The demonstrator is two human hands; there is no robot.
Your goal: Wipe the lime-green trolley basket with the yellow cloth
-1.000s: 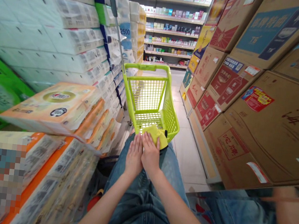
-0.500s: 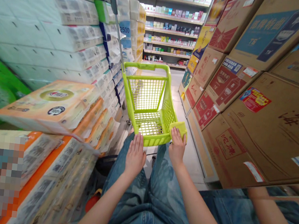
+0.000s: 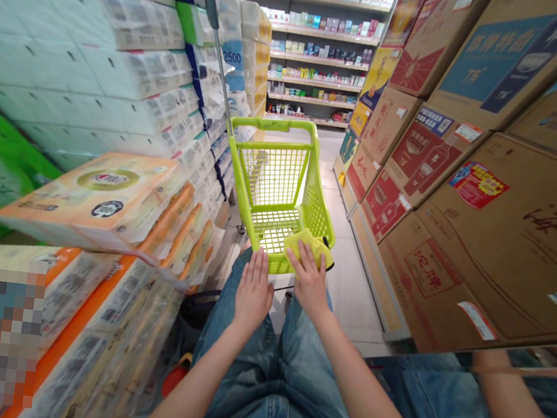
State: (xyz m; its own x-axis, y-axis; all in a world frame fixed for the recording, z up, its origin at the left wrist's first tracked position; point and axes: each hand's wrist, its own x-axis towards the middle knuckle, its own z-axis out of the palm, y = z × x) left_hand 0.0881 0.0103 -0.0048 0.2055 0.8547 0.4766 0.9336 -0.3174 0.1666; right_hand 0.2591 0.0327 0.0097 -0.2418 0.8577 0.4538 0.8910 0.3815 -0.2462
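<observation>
A lime-green plastic shopping basket [image 3: 310,147] on wheels stands before my knees, with a lattice floor and walls and nothing inside. My left hand [image 3: 255,293] rests on its near left corner, fingers stretched out flat against the rim. On the near rim, right of the middle, my right hand [image 3: 309,281] presses a yellow cloth [image 3: 300,239] with a dark edge. The fingers lie spread over the cloth, which drapes over the rim; its underside is hidden. A grey handle pole [image 3: 220,55] rises from the basket's far left corner.
Stacked tissue packs [image 3: 95,181] crowd the left side, some jutting out near my left arm. Cardboard cartons [image 3: 486,239] form a wall on the right. Shelves [image 3: 320,63] of small goods stand at the aisle's far end. Tiled floor [image 3: 349,291] shows between.
My right hand has slid the cloth leftward along the near rim from the right corner. My left hand and the basket have stayed in place.
</observation>
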